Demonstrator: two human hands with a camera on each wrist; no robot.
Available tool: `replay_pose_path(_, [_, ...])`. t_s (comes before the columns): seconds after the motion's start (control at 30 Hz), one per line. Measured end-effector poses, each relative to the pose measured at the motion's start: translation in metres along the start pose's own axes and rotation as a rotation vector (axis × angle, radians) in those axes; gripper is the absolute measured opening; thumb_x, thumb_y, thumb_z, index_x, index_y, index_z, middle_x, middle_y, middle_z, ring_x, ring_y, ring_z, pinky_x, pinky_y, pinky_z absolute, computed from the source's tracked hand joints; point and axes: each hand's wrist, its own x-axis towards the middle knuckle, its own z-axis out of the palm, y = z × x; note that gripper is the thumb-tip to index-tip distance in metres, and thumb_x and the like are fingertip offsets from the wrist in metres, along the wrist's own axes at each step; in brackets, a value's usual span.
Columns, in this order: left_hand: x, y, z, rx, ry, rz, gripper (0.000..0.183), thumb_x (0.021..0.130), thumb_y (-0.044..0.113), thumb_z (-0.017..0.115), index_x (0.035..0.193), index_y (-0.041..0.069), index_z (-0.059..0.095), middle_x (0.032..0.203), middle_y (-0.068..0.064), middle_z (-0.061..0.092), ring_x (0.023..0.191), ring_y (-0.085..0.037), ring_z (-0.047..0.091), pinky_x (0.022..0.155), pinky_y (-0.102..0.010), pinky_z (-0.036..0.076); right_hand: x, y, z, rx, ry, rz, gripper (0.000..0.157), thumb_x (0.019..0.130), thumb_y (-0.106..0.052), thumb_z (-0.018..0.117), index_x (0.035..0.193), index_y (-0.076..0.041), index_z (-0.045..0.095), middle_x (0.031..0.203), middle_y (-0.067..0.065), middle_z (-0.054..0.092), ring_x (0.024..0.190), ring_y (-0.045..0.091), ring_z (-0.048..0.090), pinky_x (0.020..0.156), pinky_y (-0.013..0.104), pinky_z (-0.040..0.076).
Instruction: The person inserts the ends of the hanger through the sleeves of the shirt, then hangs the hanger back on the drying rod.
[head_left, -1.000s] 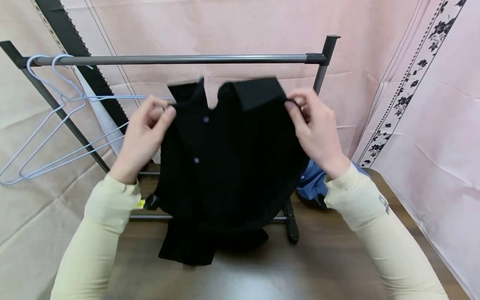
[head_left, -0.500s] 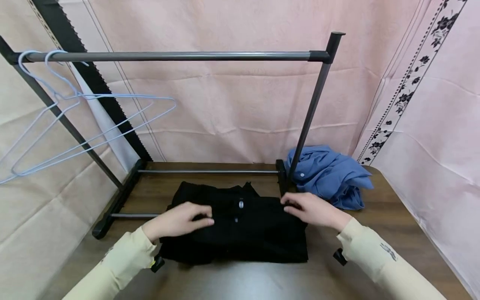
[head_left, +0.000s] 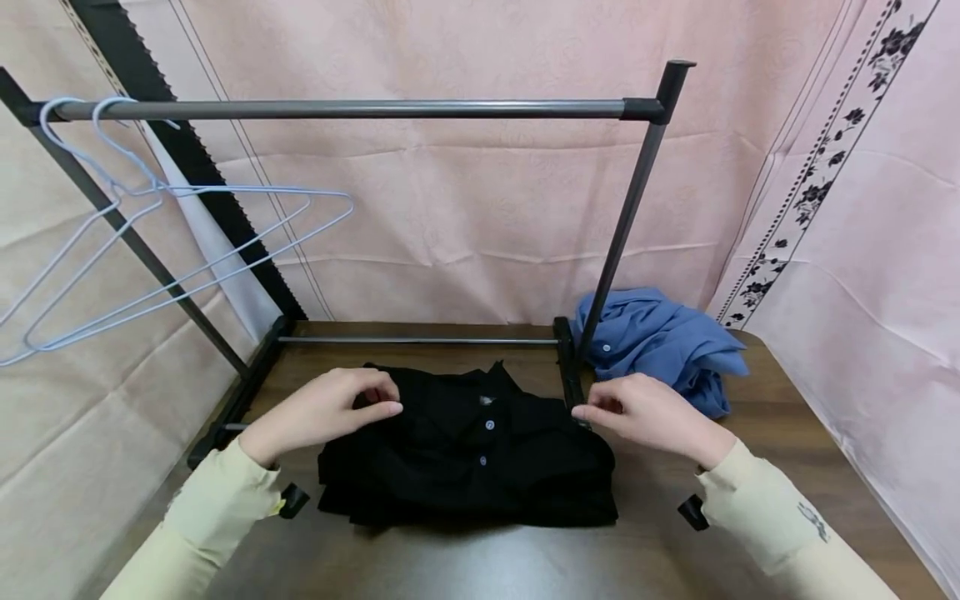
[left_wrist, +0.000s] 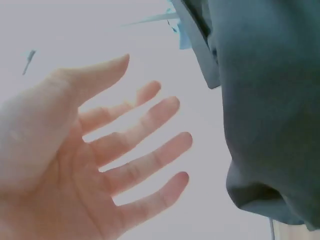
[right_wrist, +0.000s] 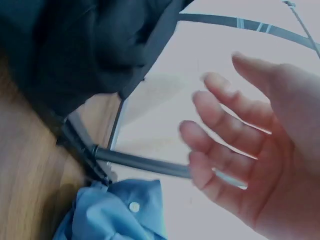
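A black buttoned shirt [head_left: 442,475] lies folded up on the wooden table, its collar toward the back and small light buttons down the front. Over its upper left part hovers my left hand [head_left: 330,408], fingers loosely bent. In the left wrist view the fingers of the left hand [left_wrist: 125,145] are spread, with the dark cloth [left_wrist: 270,115] off to one side. My right hand [head_left: 648,417] is by the shirt's right shoulder. The right wrist view shows nothing held in the right hand [right_wrist: 250,150], and the dark cloth [right_wrist: 95,50] stands apart from it.
A dark metal garment rack [head_left: 420,109] spans the back of the table [head_left: 495,575]. Two light blue hangers [head_left: 258,190] hang at its left end. Behind the right post lies a crumpled blue shirt [head_left: 667,350]. Pink cloth [head_left: 450,225] encloses the back and sides.
The black shirt, held up by both hands a second ago, has come down onto the table. Both hands have let go; the left has moved left and up, the right slightly right.
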Motion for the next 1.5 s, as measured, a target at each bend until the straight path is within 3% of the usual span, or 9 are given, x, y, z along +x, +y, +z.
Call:
replay_pose_path(0.23, [-0.001, 0.002, 0.032, 0.061, -0.265, -0.083, 0.046, 0.089, 0.058, 0.071, 0.113, 0.019, 0.068, 0.111, 0.004, 0.065, 0.099, -0.016, 0.063, 0.082, -0.04, 0.053, -0.003, -0.003, 0.038, -0.05, -0.191, -0.022, 0.033, 0.09, -0.058, 0.069, 0.096, -0.026, 0.067, 0.078, -0.014, 0.055, 0.063, 0.001, 0.048, 0.054, 0.025, 0.041])
replay_pose_path(0.33, [0.0, 0.002, 0.05, 0.102, -0.267, -0.061, 0.039, 0.085, 0.048, 0.079, 0.107, 0.019, 0.066, 0.104, 0.005, 0.063, 0.087, -0.01, 0.06, 0.073, -0.034, 0.052, -0.002, -0.002, 0.054, -0.077, -0.229, -0.035, 0.026, 0.089, -0.045, 0.076, 0.1, -0.023, 0.068, 0.079, -0.011, 0.054, 0.063, 0.003, 0.047, 0.055, 0.025, 0.041])
replay_pose_path(0.57, [0.003, -0.01, 0.053, 0.124, -0.136, 0.04, 0.015, 0.096, 0.027, 0.072, 0.084, 0.026, 0.061, 0.079, 0.018, 0.056, 0.066, -0.001, 0.048, 0.057, -0.025, 0.044, 0.002, 0.001, 0.051, -0.077, -0.115, -0.11, 0.009, 0.093, -0.018, 0.074, 0.09, -0.022, 0.067, 0.082, -0.016, 0.064, 0.066, -0.002, 0.053, 0.057, 0.024, 0.046])
replay_pose_path(0.73, [0.012, -0.018, 0.014, 0.103, 0.079, 0.018, 0.013, 0.103, 0.028, 0.061, 0.096, 0.023, 0.07, 0.085, 0.015, 0.065, 0.072, -0.003, 0.058, 0.067, -0.032, 0.051, 0.015, 0.002, 0.01, -0.1, 0.145, -0.08, 0.004, 0.095, -0.016, 0.072, 0.097, -0.018, 0.07, 0.084, -0.013, 0.068, 0.07, 0.001, 0.058, 0.062, 0.03, 0.05])
replay_pose_path(0.93, [0.035, -0.01, -0.037, 0.077, 0.372, -0.022, 0.021, 0.107, 0.027, 0.052, 0.096, 0.016, 0.066, 0.065, 0.005, 0.049, 0.054, -0.013, 0.041, 0.056, -0.033, 0.039, 0.038, -0.004, -0.046, -0.101, 0.4, -0.094, 0.008, 0.1, -0.014, 0.065, 0.106, -0.014, 0.071, 0.093, -0.003, 0.071, 0.068, 0.009, 0.055, 0.062, 0.034, 0.046])
replay_pose_path(1.07, [0.048, -0.001, -0.057, 0.088, 0.57, 0.014, 0.022, 0.107, 0.026, 0.053, 0.097, 0.012, 0.067, 0.073, 0.0, 0.06, 0.066, -0.016, 0.058, 0.065, -0.038, 0.05, 0.049, -0.01, -0.067, -0.109, 0.56, -0.124, 0.011, 0.1, -0.011, 0.065, 0.109, -0.009, 0.071, 0.098, 0.002, 0.072, 0.073, 0.014, 0.06, 0.066, 0.035, 0.046])
replay_pose_path(1.17, [0.047, 0.006, -0.062, 0.082, 0.639, 0.046, 0.018, 0.106, 0.022, 0.056, 0.101, 0.012, 0.071, 0.088, 0.001, 0.069, 0.076, -0.016, 0.061, 0.075, -0.039, 0.051, 0.051, -0.014, -0.07, -0.108, 0.64, -0.132, 0.012, 0.099, -0.01, 0.066, 0.11, -0.009, 0.072, 0.098, 0.002, 0.071, 0.076, 0.014, 0.061, 0.069, 0.031, 0.045])
replay_pose_path(1.3, [0.032, 0.005, -0.05, 0.074, 0.536, 0.103, 0.013, 0.105, 0.018, 0.058, 0.1, 0.015, 0.069, 0.086, 0.006, 0.065, 0.071, -0.012, 0.054, 0.07, -0.035, 0.047, 0.04, -0.014, -0.059, -0.092, 0.638, -0.124, 0.012, 0.098, -0.009, 0.068, 0.108, -0.011, 0.073, 0.094, -0.002, 0.071, 0.075, 0.011, 0.059, 0.068, 0.028, 0.045])
replay_pose_path(1.5, [0.005, -0.015, -0.006, -0.049, 0.156, 0.161, 0.013, 0.106, 0.023, 0.056, 0.101, 0.023, 0.068, 0.087, 0.014, 0.063, 0.075, -0.002, 0.056, 0.071, -0.03, 0.051, 0.008, 0.003, -0.02, -0.056, 0.407, -0.157, 0.012, 0.093, -0.008, 0.073, 0.103, -0.015, 0.074, 0.091, -0.011, 0.069, 0.073, 0.002, 0.058, 0.065, 0.028, 0.049])
